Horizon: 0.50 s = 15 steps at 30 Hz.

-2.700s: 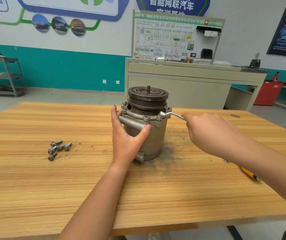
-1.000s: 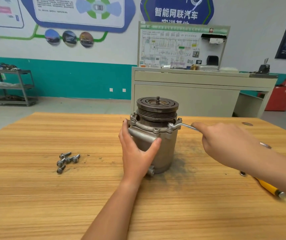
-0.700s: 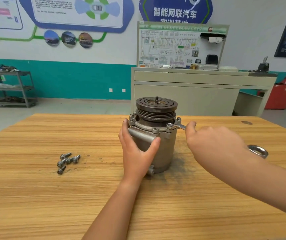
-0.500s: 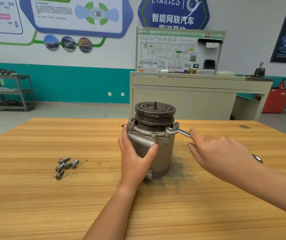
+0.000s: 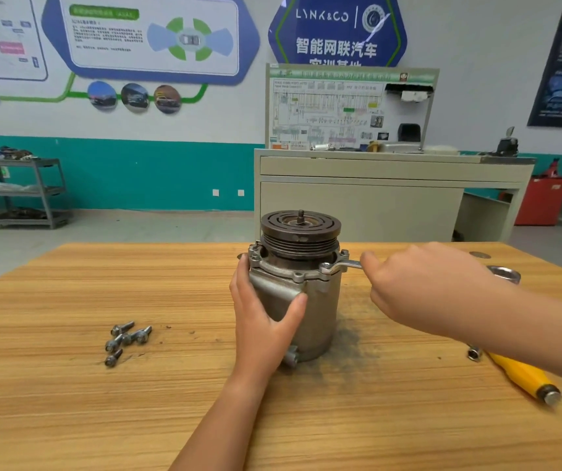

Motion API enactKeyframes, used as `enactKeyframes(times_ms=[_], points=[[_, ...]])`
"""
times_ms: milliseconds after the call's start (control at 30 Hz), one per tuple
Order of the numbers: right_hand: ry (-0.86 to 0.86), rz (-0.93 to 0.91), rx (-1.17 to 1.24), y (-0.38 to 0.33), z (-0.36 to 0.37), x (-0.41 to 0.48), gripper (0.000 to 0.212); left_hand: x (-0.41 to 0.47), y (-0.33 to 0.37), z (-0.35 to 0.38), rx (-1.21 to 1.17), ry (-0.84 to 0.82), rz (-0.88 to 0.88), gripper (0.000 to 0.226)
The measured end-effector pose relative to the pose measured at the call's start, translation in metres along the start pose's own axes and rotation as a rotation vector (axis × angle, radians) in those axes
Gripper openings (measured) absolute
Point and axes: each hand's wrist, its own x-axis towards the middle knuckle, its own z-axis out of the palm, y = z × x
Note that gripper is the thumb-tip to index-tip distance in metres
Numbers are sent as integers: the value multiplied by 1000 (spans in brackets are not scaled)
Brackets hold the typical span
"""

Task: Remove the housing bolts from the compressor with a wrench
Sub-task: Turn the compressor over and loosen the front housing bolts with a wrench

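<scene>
Since half a second ago my right hand [image 5: 432, 287] has slid slightly closer to the compressor [image 5: 320, 311] along the wrench [image 5: 342, 265], fingers curled round its handle. The wrench's head sits on a bolt [image 5: 327, 267] at the flange's front right. The compressor stands upright mid-table [image 5: 68, 402], my left hand [image 5: 266, 321] gripping its side. Loose bolts [image 5: 126, 338] lie well left. A metal ring [image 5: 505, 275] past my right hand is possibly the wrench's far end. A yellow-handled tool [image 5: 521, 373] lies under my right forearm.

A dull, grimy cast-metal compressor [image 5: 301, 300] stands on a grained wooden table [image 5: 68, 385]. Loose steel bolts [image 5: 126, 338] gleam faintly beside a glossy yellow plastic handle [image 5: 519, 373].
</scene>
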Motion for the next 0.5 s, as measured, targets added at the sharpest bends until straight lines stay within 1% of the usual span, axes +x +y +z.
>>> enactKeyframes(times_ms=[133, 267, 367, 500], points=[[1, -67, 44, 21, 7, 7, 36, -1, -2, 0, 3, 4, 0, 86], [54, -174, -101, 51, 23, 32, 48, 2, -1, -2, 4, -6, -7, 87], [84, -151, -29, 51, 43, 43, 47, 4, -3, -3, 27, 3, 6, 90], [211, -112, 80, 39, 67, 58, 39, 6, -1, -3, 27, 2, 9, 89]])
